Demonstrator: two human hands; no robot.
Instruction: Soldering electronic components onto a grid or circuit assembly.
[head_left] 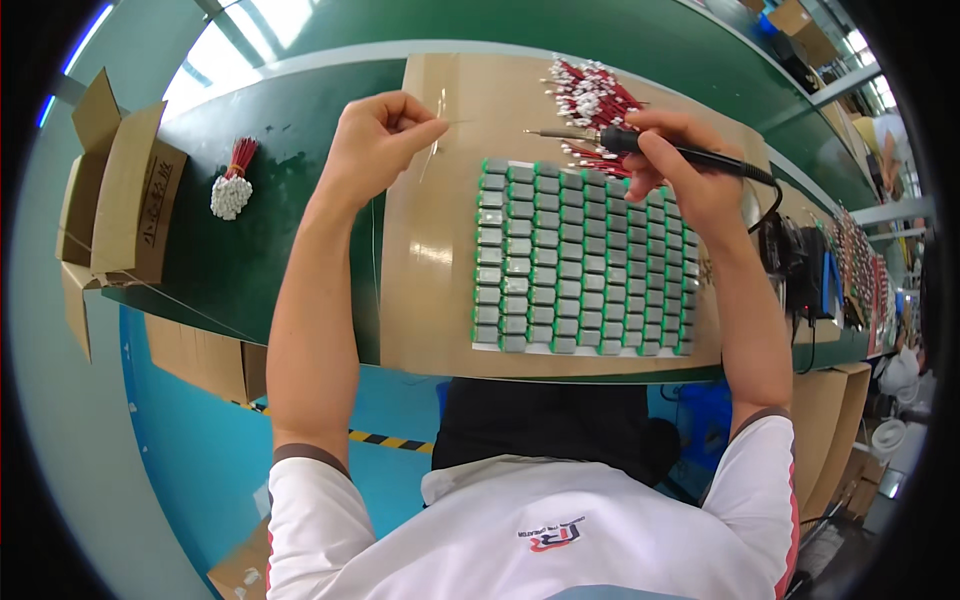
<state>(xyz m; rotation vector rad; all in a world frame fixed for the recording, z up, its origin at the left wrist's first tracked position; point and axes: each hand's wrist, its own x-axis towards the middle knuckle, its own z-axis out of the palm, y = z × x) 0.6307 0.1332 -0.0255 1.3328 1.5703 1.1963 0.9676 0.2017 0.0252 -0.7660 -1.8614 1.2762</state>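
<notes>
Standing with its flaps up at the left of the green workbench [290, 115], a cardboard box [140, 200] leans over the bench's edge. To its right, a bundle of red wires with white connectors [232, 188] lies on the green surface, the connectors toward the person. Next comes the left hand [388, 135], raised above the left part of a brown cardboard sheet [430, 300]. Its thumb and index finger are pinched together at the tips — a thin strand [459, 121] pokes out from between them to the right — while the other fingers curl in. Further right, on the cardboard sheet, sits a grid of grey rectangular components with green edges [580, 262], set in close columns, with white showing beneath along the near border. Beyond the grid lies a loose pile of red wires with white ends [592, 92]. Across the grid's far side reaches the right hand [682, 165], its fingers closed around the dark handle of a soldering iron [625, 140]. The iron's metal tip points left toward the pinched fingers, apart from them. From the handle's rear, a black cable [768, 185] bends down past the wrist. More red wires [868, 265] lie at the far right.
</notes>
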